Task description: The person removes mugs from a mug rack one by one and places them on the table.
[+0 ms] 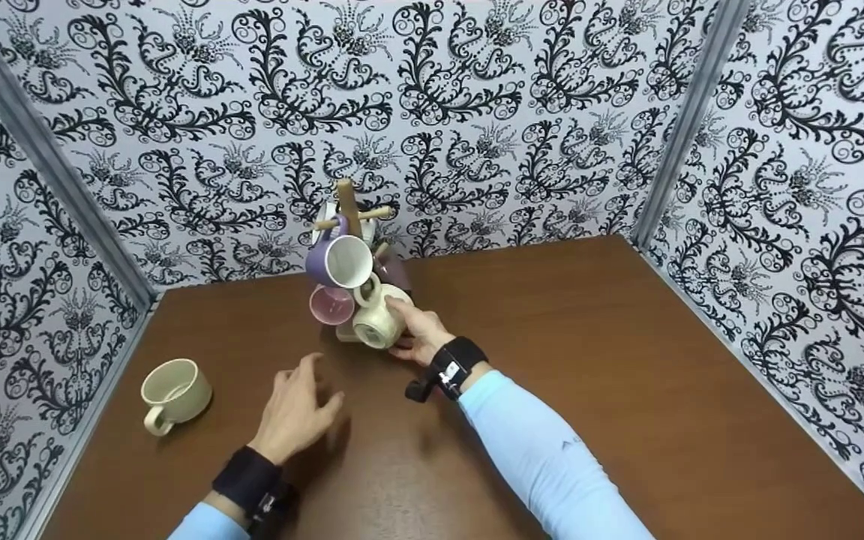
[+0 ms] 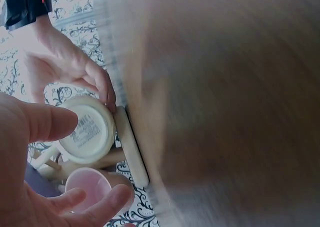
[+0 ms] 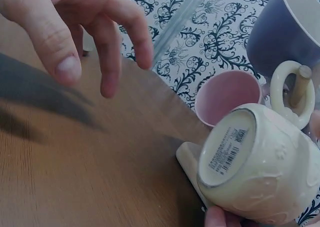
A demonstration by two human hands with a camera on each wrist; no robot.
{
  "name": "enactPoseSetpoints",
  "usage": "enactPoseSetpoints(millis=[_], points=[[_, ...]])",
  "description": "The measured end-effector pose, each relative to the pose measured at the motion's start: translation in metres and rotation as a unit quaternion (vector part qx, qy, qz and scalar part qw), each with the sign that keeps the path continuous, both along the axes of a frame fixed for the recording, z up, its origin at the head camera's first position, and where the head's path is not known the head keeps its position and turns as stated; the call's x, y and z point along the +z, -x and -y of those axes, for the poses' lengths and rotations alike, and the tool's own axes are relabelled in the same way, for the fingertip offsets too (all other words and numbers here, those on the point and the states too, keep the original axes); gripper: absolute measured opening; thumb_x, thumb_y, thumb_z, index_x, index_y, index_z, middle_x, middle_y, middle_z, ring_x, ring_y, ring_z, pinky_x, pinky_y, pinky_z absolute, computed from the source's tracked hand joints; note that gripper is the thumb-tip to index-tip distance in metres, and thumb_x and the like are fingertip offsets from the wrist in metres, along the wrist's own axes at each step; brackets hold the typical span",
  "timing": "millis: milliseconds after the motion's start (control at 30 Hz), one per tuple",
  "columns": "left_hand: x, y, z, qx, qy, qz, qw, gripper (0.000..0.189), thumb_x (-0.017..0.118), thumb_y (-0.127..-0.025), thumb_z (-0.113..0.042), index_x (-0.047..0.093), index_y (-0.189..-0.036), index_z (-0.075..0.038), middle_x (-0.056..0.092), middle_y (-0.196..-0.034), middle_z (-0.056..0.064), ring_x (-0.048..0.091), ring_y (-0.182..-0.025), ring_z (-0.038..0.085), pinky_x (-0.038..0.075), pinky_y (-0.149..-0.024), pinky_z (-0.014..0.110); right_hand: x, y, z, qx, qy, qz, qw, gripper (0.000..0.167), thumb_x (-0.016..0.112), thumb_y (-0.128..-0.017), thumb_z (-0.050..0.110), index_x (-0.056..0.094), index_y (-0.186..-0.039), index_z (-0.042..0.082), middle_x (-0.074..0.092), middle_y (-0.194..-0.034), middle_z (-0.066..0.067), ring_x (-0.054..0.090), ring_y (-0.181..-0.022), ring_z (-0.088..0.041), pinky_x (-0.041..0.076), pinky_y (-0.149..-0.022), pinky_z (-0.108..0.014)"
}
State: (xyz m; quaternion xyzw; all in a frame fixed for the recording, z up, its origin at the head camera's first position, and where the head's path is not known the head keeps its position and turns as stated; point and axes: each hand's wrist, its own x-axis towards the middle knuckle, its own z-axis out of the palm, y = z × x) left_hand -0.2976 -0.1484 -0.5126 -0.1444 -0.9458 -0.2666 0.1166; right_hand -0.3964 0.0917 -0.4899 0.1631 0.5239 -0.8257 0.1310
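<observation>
I'm gripping cream mug (image 1: 373,328) with right hand (image 1: 424,335), handle (image 3: 277,94) looping rack peg (image 3: 300,86).
Left hand (image 1: 297,411) hovering loose-fingered, cream mug showing at its one o'clock, pale green mug (image 1: 190,401) standing at nine.

On the tabletop (image 1: 589,322), mugs (image 1: 378,327) hang on a rack (image 1: 346,198) — another mug (image 1: 187,402) stands front-left of it, left of the left hand (image 1: 296,411).

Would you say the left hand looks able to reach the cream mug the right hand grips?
Probably yes: the left hand holds nothing, and nothing blocks its way to the cream mug.
</observation>
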Motion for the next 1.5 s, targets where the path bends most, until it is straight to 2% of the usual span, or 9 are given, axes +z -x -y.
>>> enactPoseSetpoints(millis=[133, 233, 433, 600, 700, 867, 967, 1200, 1500], points=[[-0.003, 0.000, -0.005, -0.004, 0.000, 0.001, 1.0000, 0.069, 0.082, -0.095, -0.026, 0.054, -0.153, -0.001, 0.078, -0.125, 0.024, 0.061, -0.130, 0.055, 0.054, -0.109, 0.065, -0.001, 0.001, 0.003, -0.017, -0.014, 0.012, 0.9997, 0.080, 0.085, -0.097, 0.037, 0.047, -0.158, 0.001, 0.063, -0.152, -0.030, 0.066, -0.139, -0.041, 0.057, -0.115, -0.049], [-0.005, 0.000, -0.006, -0.005, -0.003, 0.000, 1.0000, 0.068, 0.083, -0.095, -0.025, 0.055, -0.153, -0.002, 0.079, -0.125, 0.024, 0.061, -0.130, 0.055, 0.055, -0.108, 0.066, -0.001, 0.002, 0.003, -0.030, -0.013, 0.022, 0.9992, 0.076, 0.086, -0.095, 0.036, 0.049, -0.153, 0.003, 0.066, -0.138, -0.024, 0.068, -0.124, -0.035, 0.059, -0.102, -0.041], [-0.005, 0.000, -0.006, -0.006, -0.008, 0.002, 1.0000, 0.065, 0.083, -0.096, -0.024, 0.058, -0.151, -0.002, 0.078, -0.129, 0.025, 0.061, -0.131, 0.054, 0.055, -0.109, 0.065, 0.001, 0.005, 0.000, -0.037, 0.001, 0.027, 0.9990, 0.053, 0.088, -0.093, 0.035, 0.065, -0.131, 0.005, 0.070, -0.105, -0.009, 0.066, -0.095, -0.022, 0.049, -0.081, -0.030], [-0.004, 0.002, -0.010, -0.010, -0.008, 0.006, 0.9999, 0.059, 0.082, -0.096, -0.025, 0.061, -0.146, -0.001, 0.078, -0.129, 0.025, 0.062, -0.130, 0.053, 0.056, -0.108, 0.064, 0.002, 0.004, -0.005, -0.033, -0.031, 0.033, 0.9984, 0.041, 0.090, -0.090, 0.042, 0.071, -0.110, 0.012, 0.073, -0.087, -0.002, 0.061, -0.083, -0.017, 0.041, -0.077, -0.029], [-0.003, 0.004, -0.013, -0.013, -0.008, 0.007, 0.9998, 0.058, 0.082, -0.096, -0.025, 0.062, -0.145, 0.000, 0.077, -0.129, 0.026, 0.063, -0.129, 0.053, 0.055, -0.108, 0.064, 0.002, 0.003, -0.007, -0.029, -0.044, 0.040, 0.9978, 0.044, 0.091, -0.088, 0.046, 0.070, -0.108, 0.013, 0.073, -0.087, -0.002, 0.060, -0.084, -0.017, 0.042, -0.081, -0.031], [-0.003, 0.007, -0.015, -0.016, -0.009, 0.007, 0.9998, 0.059, 0.081, -0.096, -0.025, 0.062, -0.145, 0.001, 0.077, -0.129, 0.027, 0.063, -0.128, 0.052, 0.055, -0.109, 0.063, 0.005, 0.003, -0.005, -0.025, -0.031, 0.044, 0.9982, 0.052, 0.092, -0.086, 0.046, 0.069, -0.119, 0.012, 0.073, -0.096, -0.002, 0.064, -0.094, -0.020, 0.047, -0.089, -0.034], [-0.006, 0.008, -0.015, -0.016, -0.011, 0.007, 0.9998, 0.058, 0.081, -0.096, -0.025, 0.062, -0.144, 0.000, 0.077, -0.128, 0.026, 0.063, -0.128, 0.052, 0.054, -0.109, 0.062, 0.006, 0.004, -0.004, -0.025, -0.022, 0.038, 0.9987, 0.055, 0.091, -0.085, 0.045, 0.071, -0.124, 0.011, 0.075, -0.098, -0.002, 0.068, -0.094, -0.020, 0.048, -0.088, -0.033], [-0.008, 0.008, -0.013, -0.010, -0.023, 0.003, 0.9997, 0.054, 0.081, -0.096, -0.026, 0.065, -0.141, -0.001, 0.075, -0.130, 0.025, 0.062, -0.128, 0.050, 0.056, -0.107, 0.062, 0.006, 0.004, 0.002, -0.067, -0.028, 0.015, 0.9972, 0.063, 0.094, -0.078, 0.036, 0.069, -0.128, 0.006, 0.077, -0.090, -0.003, 0.074, -0.080, -0.016, 0.059, -0.076, -0.031], [-0.006, 0.012, -0.011, 0.003, -0.037, -0.003, 0.9993, 0.056, 0.079, -0.097, -0.026, 0.066, -0.143, 0.002, 0.075, -0.132, 0.025, 0.063, -0.126, 0.047, 0.055, -0.107, 0.061, 0.010, 0.004, 0.007, -0.120, -0.028, -0.023, 0.9922, 0.078, 0.097, -0.073, 0.025, 0.063, -0.138, -0.001, 0.074, -0.105, -0.009, 0.074, -0.089, -0.021, 0.067, -0.075, -0.034]])
